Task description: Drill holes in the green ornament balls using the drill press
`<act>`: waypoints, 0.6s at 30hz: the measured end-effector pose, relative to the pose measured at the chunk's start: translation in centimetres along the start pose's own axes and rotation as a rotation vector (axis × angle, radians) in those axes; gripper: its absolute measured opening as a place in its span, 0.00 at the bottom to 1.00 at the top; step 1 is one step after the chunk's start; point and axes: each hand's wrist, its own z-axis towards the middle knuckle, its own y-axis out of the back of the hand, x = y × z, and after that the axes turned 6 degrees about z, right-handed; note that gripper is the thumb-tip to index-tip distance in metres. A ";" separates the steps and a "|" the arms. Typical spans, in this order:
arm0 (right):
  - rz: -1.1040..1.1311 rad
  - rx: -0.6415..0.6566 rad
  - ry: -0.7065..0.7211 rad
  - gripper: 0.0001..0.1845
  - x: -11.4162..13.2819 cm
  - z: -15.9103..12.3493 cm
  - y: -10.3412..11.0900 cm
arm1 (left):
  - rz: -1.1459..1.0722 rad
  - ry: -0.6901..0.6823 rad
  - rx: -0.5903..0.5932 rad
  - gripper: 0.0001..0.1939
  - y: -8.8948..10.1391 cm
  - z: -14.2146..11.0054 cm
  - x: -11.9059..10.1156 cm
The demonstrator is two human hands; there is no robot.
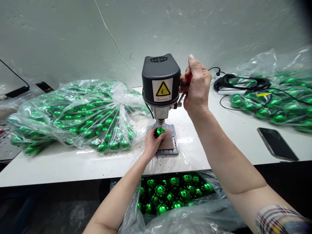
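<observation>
A small bench drill press with a dark housing and a yellow warning label stands on the white table. My left hand is closed around a shiny green ball, holding it on a brown board over the grey base plate. The bit meets or nearly meets the ball's top; I cannot tell whether it has entered. Raised to the right of the housing, my right hand grips the drill press lever, whose red knob shows between the fingers.
Clear bags of green balls lie on the table, a large bag at left and another bag at right. An open bag of balls sits below the front edge. A phone and a black strap with cables lie at right.
</observation>
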 end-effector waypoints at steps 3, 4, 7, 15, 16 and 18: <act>-0.025 0.054 0.018 0.34 -0.4 0.3 0.4 | -0.090 0.035 0.046 0.26 0.5 0.5 0.6; -0.030 0.066 0.018 0.34 -0.5 0.4 0.5 | -0.116 0.034 0.050 0.27 0.8 0.6 0.8; -0.032 0.056 0.011 0.34 -0.5 0.5 0.5 | -0.187 0.041 0.056 0.26 1.5 0.8 1.5; -0.052 0.059 0.035 0.34 -0.8 0.8 0.4 | -0.196 0.037 0.105 0.26 2.1 1.0 1.3; -0.057 0.062 0.031 0.33 -0.8 0.9 0.5 | -0.186 0.035 0.112 0.27 2.0 1.0 1.2; -0.064 0.073 0.022 0.33 -0.9 1.2 0.5 | -0.171 0.044 0.124 0.30 1.7 0.9 1.3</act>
